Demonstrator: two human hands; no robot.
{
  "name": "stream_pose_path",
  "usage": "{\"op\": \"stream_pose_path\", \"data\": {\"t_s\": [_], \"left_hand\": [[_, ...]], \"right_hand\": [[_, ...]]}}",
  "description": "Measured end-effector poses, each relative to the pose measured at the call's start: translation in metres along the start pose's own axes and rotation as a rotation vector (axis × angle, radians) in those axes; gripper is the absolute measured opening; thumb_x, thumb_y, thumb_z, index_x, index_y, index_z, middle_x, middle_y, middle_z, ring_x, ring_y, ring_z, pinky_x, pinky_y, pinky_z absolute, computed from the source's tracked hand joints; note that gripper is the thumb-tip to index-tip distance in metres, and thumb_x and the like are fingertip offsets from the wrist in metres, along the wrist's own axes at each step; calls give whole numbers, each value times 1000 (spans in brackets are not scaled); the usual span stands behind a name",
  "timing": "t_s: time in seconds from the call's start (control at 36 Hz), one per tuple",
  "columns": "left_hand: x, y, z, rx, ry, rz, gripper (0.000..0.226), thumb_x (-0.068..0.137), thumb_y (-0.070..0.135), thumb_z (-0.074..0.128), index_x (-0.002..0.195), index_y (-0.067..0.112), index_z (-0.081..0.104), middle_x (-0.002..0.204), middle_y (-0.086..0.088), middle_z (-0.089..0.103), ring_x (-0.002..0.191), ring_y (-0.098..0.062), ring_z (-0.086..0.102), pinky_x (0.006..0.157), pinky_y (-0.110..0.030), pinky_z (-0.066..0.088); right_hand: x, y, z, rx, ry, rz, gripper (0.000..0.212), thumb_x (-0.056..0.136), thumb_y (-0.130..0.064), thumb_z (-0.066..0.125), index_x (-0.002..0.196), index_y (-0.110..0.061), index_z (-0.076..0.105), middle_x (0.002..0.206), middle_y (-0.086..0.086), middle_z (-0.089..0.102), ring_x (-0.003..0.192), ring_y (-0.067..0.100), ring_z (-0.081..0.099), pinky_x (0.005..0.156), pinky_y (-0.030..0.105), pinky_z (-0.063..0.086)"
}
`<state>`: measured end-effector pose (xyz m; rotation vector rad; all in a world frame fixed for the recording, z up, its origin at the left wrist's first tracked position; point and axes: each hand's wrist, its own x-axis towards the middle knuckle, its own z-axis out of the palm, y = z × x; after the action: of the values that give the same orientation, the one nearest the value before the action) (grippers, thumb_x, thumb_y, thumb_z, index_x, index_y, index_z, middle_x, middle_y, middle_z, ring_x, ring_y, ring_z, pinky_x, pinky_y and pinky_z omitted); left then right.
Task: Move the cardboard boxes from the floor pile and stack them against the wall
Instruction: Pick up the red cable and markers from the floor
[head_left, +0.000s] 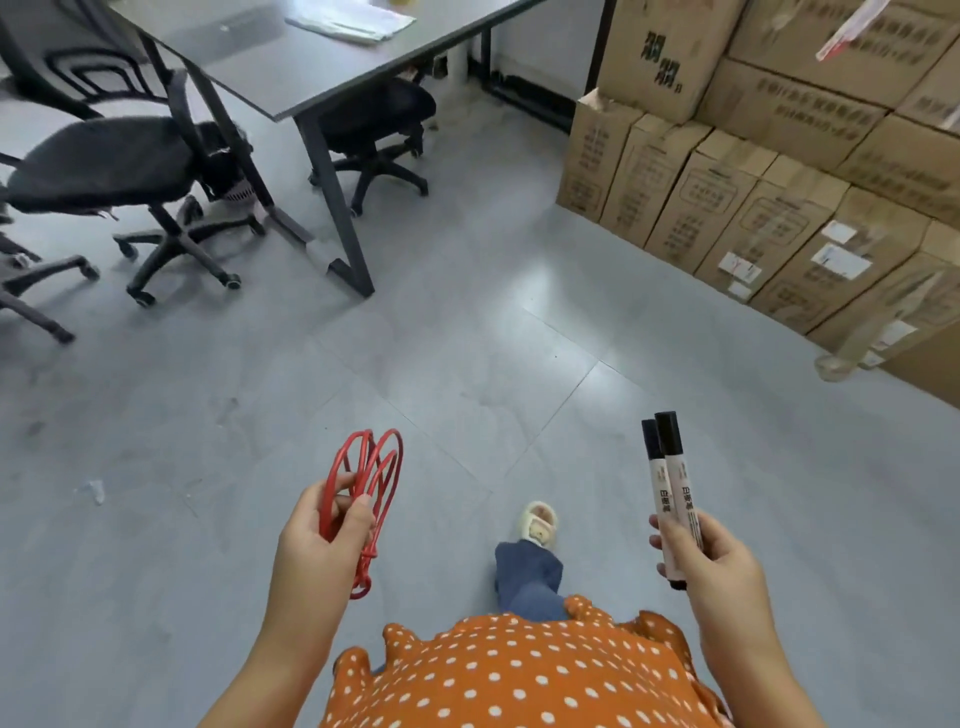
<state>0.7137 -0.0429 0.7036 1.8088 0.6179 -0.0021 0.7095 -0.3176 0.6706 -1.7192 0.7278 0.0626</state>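
Two black-capped markers (670, 493) stand upright in the right hand (711, 566) at the lower right of the frame, the fingers curled around their pale barrels. At the lower centre-left, the left hand (311, 535) grips a bundle of red wire loops (369, 483), thumb pressed over the strands while a hooked end hangs below the palm. Between the two hands, one foot in a cream slipper (540, 522) rests on the grey tiled floor (415, 364), below it a blue trouser leg and an orange top with white dots at the bottom edge.

The cardboard boxes (769, 208) fill the upper right of the frame, stacked in rows: a line of tall narrow ones stands on the floor, with larger ones piled on top. Some carry white labels and printed text too blurred to read. A clear, blurred object crosses in front of the lowest boxes at the right edge; what it is cannot be told.

In the upper left, a dark desk (322, 67) on black legs carries a sheet of white paper (353, 21). Black office chairs (119, 166) on wheeled bases stand beside and under it, well apart from the boxes. A small scrap of litter (96, 491) lies on the floor at the left.
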Motion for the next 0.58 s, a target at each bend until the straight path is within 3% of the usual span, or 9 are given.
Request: {"op": "stream_pose_path", "data": {"t_s": [0.19, 0.28, 0.39, 0.47, 0.58], "left_hand": [[111, 87, 91, -85, 69, -21, 13, 96, 17, 51, 108, 19, 55, 89, -11, 62, 81, -24, 61, 63, -29, 50], [151, 116, 121, -103, 72, 1, 10, 96, 19, 50, 98, 27, 55, 86, -7, 63, 78, -19, 62, 60, -25, 48], [203, 144, 148, -101, 67, -24, 11, 96, 19, 50, 100, 28, 54, 87, -3, 64, 80, -19, 62, 56, -22, 50], [248, 159, 166, -73, 76, -37, 16, 96, 18, 51, 91, 32, 54, 85, -3, 65, 79, -18, 63, 54, -20, 52], [319, 174, 186, -82, 86, -75, 8, 96, 17, 52, 95, 20, 60, 84, -7, 66, 78, -22, 63, 61, -29, 50]], "right_hand": [[159, -117, 0, -13, -66, -105, 14, 94, -18, 58, 104, -12, 65, 88, 8, 65, 80, 22, 57, 62, 27, 44], [212, -153, 9, -44, -108, -114, 11, 94, -15, 58, 102, -17, 64, 89, 5, 66, 81, 19, 59, 63, 28, 45], [267, -187, 28, -63, -151, -99, 10, 94, -14, 58, 95, -13, 67, 84, 9, 64, 77, 18, 58, 63, 29, 46], [308, -203, 47, -70, -160, -67, 9, 93, -13, 58, 93, -13, 67, 83, 8, 64, 77, 17, 58, 63, 30, 46], [370, -224, 78, -57, -154, -39, 9, 93, -12, 58, 92, -14, 67, 82, 10, 64, 72, 21, 54, 62, 31, 43]]}}
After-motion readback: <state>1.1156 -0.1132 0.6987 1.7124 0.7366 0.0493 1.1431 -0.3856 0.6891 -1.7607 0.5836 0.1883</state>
